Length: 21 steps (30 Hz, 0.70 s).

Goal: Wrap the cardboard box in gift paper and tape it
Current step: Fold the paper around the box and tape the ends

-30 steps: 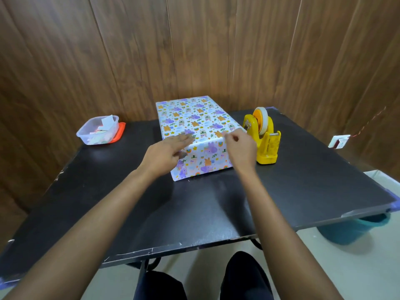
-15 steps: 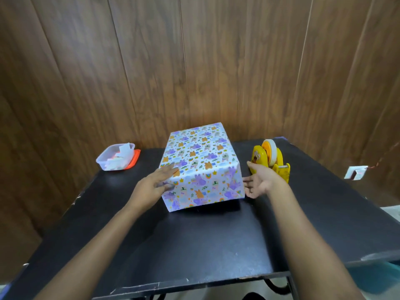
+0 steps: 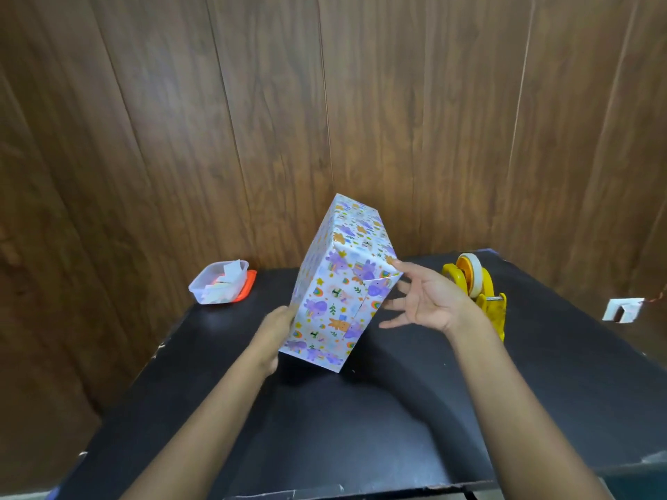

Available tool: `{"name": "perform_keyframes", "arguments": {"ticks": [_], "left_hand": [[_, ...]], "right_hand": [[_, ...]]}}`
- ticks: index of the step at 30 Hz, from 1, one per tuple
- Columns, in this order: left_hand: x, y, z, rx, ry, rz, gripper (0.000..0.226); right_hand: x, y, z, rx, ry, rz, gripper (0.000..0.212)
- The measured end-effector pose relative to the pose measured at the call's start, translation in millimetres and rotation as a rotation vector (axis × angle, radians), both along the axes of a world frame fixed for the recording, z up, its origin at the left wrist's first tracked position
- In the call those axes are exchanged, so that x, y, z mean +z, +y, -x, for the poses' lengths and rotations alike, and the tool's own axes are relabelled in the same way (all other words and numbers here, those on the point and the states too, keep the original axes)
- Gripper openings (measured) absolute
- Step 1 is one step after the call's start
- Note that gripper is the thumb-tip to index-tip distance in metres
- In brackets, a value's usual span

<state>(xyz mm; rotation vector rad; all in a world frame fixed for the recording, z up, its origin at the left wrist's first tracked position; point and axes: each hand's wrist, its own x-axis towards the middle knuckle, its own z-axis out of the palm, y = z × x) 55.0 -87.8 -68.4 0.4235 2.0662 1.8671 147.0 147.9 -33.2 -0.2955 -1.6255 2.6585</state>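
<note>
Head view:
Wrapped box (image 3: 339, 283): fully covered in patterned gift paper, tipped up on 1 end above the table (image 3: 397, 409), leaning left, lower edge at or just over the tabletop; contact not clear.
Folded end: facing the camera, with 1 diagonal flap seam showing across it.
Left hand (image 3: 274, 330): pressed against the box's lower left side, fingers hidden behind the paper; grip closed on the box as far as can be judged.
Right hand (image 3: 429, 301): palm open, fingers spread, grip released, 1 fingertip touching the box's right edge, steadying rather than clasping.
Tape dispenser (image 3: 476, 294): yellow, on the table just right of the right hand, roll mounted.
Plastic container (image 3: 220, 286): back left of the table, holding paper scraps, orange lid beneath.
Step in hand: likely turning the box to check or reach an end fold.
Next move: probably calls for setting the box down steady, freeing the right hand for tape, pressing it over the flap seam.
</note>
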Motion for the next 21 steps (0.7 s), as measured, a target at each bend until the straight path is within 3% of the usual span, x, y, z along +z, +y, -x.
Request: {"name": "perform_keyframes", "arguments": {"ticks": [5, 9, 11, 12, 15, 17, 21], "left_hand": [[6.6, 1.0, 24.4, -0.077, -0.358, 0.099, 0.041], [-3.7, 1.7, 40.2, -0.087, -0.464, 0.046, 0.045], [-8.0, 8.1, 41.6, -0.09, -0.496, -0.086, 0.04], [-10.1, 11.6, 41.2, -0.098, -0.507, -0.148, 0.037], [-15.3, 19.2, 33.6, -0.129, -0.501, -0.251, 0.024], [-18.6, 21.2, 30.8, -0.134, -0.449, -0.32, 0.023], [-24.5, 15.9, 39.3, -0.05, -0.159, -0.452, 0.077]], "right_hand": [[8.7, 2.9, 0.0, -0.065, -0.053, -0.05, 0.027], [31.5, 12.8, 4.3, -0.211, -0.072, -0.29, 0.01], [48.0, 11.7, 11.0, -0.19, -0.062, -0.423, 0.021], [53.8, 12.2, 16.1, -0.143, -0.094, -0.517, 0.038], [59.3, 17.2, 21.8, -0.007, -0.16, -0.761, 0.066], [56.6, 28.6, 19.8, 0.041, -0.101, -0.753, 0.077], [54.6, 41.8, 9.1, 0.164, 0.041, -0.725, 0.078]]}}
